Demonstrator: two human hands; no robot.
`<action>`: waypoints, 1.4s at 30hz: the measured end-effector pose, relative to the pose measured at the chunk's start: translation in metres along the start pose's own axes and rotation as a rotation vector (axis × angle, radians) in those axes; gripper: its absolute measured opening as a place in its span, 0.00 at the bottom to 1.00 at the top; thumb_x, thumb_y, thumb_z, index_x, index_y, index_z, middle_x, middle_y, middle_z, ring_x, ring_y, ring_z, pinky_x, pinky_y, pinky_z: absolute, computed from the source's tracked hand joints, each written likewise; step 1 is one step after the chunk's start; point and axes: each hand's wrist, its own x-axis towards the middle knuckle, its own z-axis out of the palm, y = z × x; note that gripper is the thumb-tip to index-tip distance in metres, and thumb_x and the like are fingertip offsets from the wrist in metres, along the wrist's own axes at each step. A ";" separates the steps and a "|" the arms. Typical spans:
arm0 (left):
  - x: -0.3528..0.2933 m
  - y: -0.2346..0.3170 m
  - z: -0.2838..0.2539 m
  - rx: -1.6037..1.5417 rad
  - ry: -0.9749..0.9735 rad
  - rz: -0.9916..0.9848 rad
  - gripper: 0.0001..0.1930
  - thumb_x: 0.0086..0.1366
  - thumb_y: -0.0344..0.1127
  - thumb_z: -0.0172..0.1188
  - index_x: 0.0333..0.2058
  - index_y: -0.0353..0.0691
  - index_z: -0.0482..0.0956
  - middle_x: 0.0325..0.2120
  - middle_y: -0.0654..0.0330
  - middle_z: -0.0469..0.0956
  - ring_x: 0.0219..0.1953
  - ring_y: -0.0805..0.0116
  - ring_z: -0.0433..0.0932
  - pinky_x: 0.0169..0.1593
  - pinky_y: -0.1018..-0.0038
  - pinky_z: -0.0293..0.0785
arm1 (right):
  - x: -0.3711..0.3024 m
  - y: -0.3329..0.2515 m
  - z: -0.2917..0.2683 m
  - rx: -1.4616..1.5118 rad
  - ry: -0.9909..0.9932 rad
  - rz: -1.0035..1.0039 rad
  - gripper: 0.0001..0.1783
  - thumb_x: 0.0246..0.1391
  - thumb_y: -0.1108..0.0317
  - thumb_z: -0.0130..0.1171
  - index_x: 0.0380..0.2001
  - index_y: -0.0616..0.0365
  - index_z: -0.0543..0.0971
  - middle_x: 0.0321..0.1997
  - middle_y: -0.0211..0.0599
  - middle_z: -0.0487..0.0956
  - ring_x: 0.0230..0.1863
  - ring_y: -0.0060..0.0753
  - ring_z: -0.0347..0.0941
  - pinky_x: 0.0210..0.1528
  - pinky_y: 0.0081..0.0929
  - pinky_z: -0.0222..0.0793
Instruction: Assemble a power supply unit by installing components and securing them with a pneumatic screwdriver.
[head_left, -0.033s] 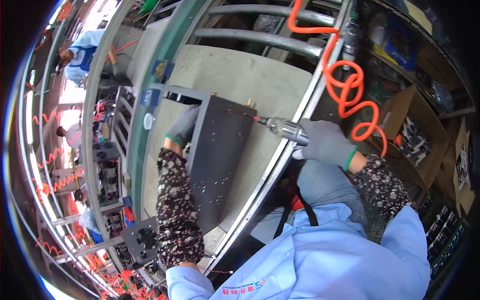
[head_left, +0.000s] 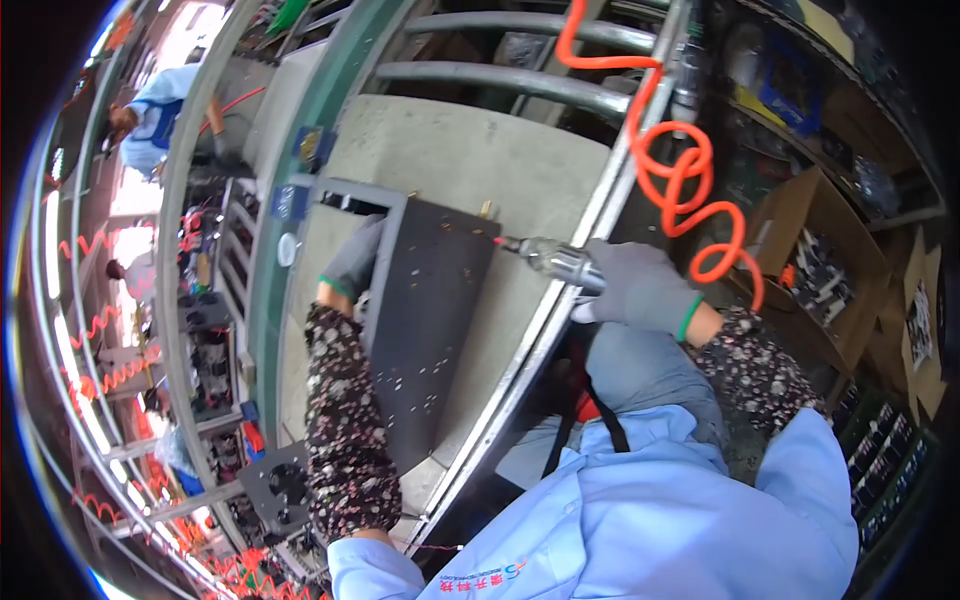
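Driver (head_left: 548, 258) points leftward, crosswise to the long grey box (head_left: 435, 320).
My right hand (head_left: 645, 288) grips it; my left hand's (head_left: 354, 262) hold I can't tell.

Left-side glare, dark fisheye edges.

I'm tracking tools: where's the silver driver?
Head view, right of centre: the silver driver is in the right hand, its tip by the dark grey box.

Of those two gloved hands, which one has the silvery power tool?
The right hand: it grips the silvery power tool, whereas the left hand is at the dark grey box.
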 end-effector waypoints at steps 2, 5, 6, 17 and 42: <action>-0.010 0.032 0.017 -0.023 0.029 -0.019 0.17 0.66 0.38 0.46 0.46 0.31 0.73 0.40 0.57 0.75 0.42 0.70 0.72 0.48 0.76 0.67 | 0.000 0.007 0.002 0.023 -0.009 0.030 0.33 0.33 0.47 0.67 0.40 0.58 0.72 0.33 0.49 0.77 0.37 0.52 0.75 0.39 0.44 0.68; -0.011 0.035 0.015 -0.175 0.057 -0.153 0.18 0.65 0.37 0.47 0.48 0.31 0.70 0.42 0.56 0.74 0.43 0.71 0.71 0.47 0.77 0.69 | 0.001 0.002 0.003 0.043 -0.024 0.039 0.33 0.34 0.47 0.66 0.41 0.58 0.71 0.32 0.48 0.77 0.36 0.52 0.75 0.38 0.43 0.68; -0.008 0.024 0.010 -0.146 0.032 -0.070 0.18 0.65 0.37 0.47 0.48 0.31 0.70 0.42 0.56 0.74 0.43 0.71 0.71 0.47 0.77 0.68 | 0.001 0.001 0.003 0.028 -0.025 0.036 0.33 0.35 0.47 0.66 0.41 0.58 0.70 0.32 0.48 0.77 0.35 0.51 0.75 0.38 0.43 0.68; 0.004 -0.014 -0.017 0.031 -0.029 0.010 0.19 0.67 0.39 0.44 0.50 0.30 0.68 0.44 0.54 0.72 0.46 0.70 0.69 0.51 0.76 0.65 | -0.006 -0.006 0.002 -0.012 0.022 0.056 0.30 0.38 0.52 0.67 0.40 0.59 0.69 0.32 0.45 0.77 0.36 0.48 0.76 0.39 0.42 0.70; -0.089 0.057 0.246 0.273 0.445 0.415 0.22 0.55 0.41 0.60 0.43 0.31 0.74 0.47 0.44 0.70 0.51 0.45 0.69 0.54 0.60 0.65 | 0.014 0.374 0.109 -0.392 -0.275 0.940 0.23 0.40 0.59 0.62 0.41 0.57 0.78 0.43 0.46 0.79 0.46 0.44 0.75 0.45 0.38 0.72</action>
